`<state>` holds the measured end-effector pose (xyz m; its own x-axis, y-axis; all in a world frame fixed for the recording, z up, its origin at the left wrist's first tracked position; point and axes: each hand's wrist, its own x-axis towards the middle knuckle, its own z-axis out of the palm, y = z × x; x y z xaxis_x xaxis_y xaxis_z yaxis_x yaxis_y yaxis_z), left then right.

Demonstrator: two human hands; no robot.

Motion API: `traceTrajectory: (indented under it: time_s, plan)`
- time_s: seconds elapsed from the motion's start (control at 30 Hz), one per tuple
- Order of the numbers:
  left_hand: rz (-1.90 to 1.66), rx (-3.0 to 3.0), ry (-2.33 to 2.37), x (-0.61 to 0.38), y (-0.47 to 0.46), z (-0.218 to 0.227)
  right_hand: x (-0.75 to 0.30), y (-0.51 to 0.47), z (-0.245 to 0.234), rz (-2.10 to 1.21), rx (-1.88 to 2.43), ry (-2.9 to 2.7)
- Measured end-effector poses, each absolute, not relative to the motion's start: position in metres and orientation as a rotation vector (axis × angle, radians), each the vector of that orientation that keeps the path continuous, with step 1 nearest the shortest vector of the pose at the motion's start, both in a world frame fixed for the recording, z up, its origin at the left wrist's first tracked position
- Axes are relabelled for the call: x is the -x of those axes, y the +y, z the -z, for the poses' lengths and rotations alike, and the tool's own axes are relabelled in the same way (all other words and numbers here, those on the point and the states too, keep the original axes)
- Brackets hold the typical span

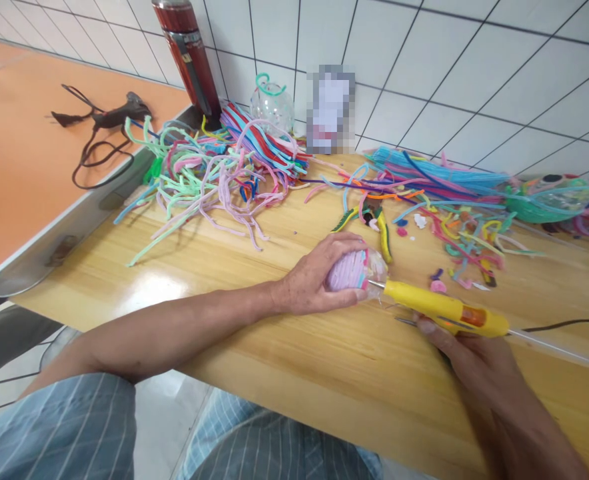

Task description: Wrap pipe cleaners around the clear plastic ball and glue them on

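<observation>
My left hand (319,275) is wrapped around a small clear ball (348,272) partly covered with lilac, blue and pink pipe cleaner windings. Its bare clear end faces right. In my right hand (467,350) is a yellow hot glue gun (434,307), with a clear glue stick (549,345) sticking out of its back. The metal nozzle points left and meets or nearly meets the clear side of the ball; I cannot tell if they touch. A thin pointed metal tip (404,321) shows just under the gun, by my right fingers.
Green-and-yellow pliers (382,233) lie just beyond the ball. Heaped pipe cleaners (214,170) fill the back left, with more bundles (434,175) and scraps at right. A red thermos (187,60), a clear ball (273,107) and a blurred-out phone-like object (330,110) stand along the tiled wall.
</observation>
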<state>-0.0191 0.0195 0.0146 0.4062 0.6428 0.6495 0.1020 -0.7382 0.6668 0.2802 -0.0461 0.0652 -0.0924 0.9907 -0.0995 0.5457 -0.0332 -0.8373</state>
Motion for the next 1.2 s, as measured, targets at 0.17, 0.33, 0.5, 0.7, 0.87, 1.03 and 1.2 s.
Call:
traceTrajectory:
  time_s: [0.17,0.33,0.5,0.7,0.87,1.03,1.2]
  plan:
    - [-1.346,-2.146,0.625,0.018,0.020,-0.014,-0.284,-0.046,-0.061,-0.991,1.599,-1.742]
    - [-1.345,-2.155,0.631,0.018,0.020,-0.014,-0.292,-0.048,-0.052,-0.942,1.623,-1.747]
    - [-1.327,-2.151,0.640,0.019,0.020,-0.014,-0.290,-0.047,-0.054,-0.930,1.605,-1.769]
    - [-1.333,-2.130,0.615,0.018,0.020,-0.013,-0.289,-0.046,-0.056,-0.945,1.611,-1.767]
    - [-1.358,-2.144,0.609,0.018,0.020,-0.013,-0.285,-0.047,-0.059,-0.939,1.620,-1.741]
    - [-1.342,-2.160,0.633,0.018,0.020,-0.014,-0.280,-0.046,-0.066,-0.921,1.623,-1.761]
    - [-1.341,-2.153,0.644,0.018,0.020,-0.014,-0.281,-0.044,-0.068,-0.918,1.624,-1.812]
